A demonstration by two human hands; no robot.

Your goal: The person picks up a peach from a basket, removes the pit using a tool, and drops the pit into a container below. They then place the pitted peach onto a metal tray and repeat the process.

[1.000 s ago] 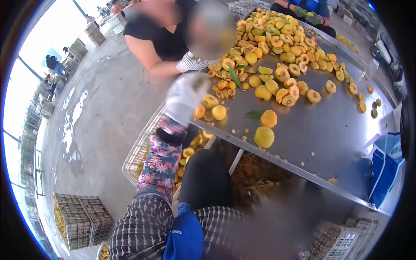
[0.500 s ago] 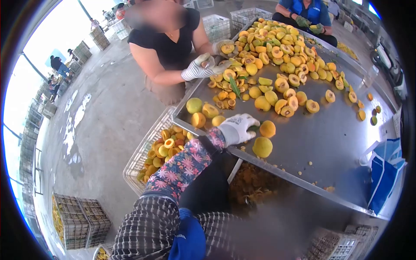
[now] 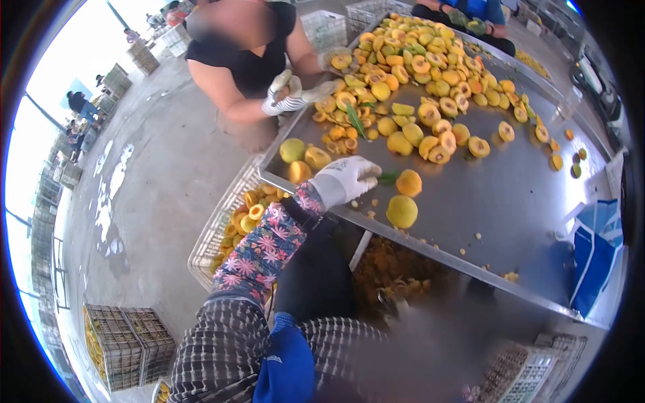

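Note:
My left hand (image 3: 344,180), in a white glove with a floral sleeve, lies palm down on the near left part of the steel table (image 3: 510,201), fingers curled. Whether it holds a fruit I cannot tell. Just right of it are a green leaf (image 3: 388,176), an orange peach (image 3: 408,182) and a yellow peach (image 3: 402,211). Three more whole peaches (image 3: 291,149) sit at the table's left corner, beside my wrist. My right hand is out of view.
A large heap of halved peaches (image 3: 416,60) covers the far table. A co-worker in a black top works there with striped gloves (image 3: 290,99); another person in blue (image 3: 470,13) sits at the far end. A crate of halves (image 3: 232,221) stands below, stacked crates (image 3: 124,342) at lower left.
My left hand came down from above the table's left corner onto the tabletop, then slid slightly left and up beside the orange peach. The co-worker's gloved hands shifted.

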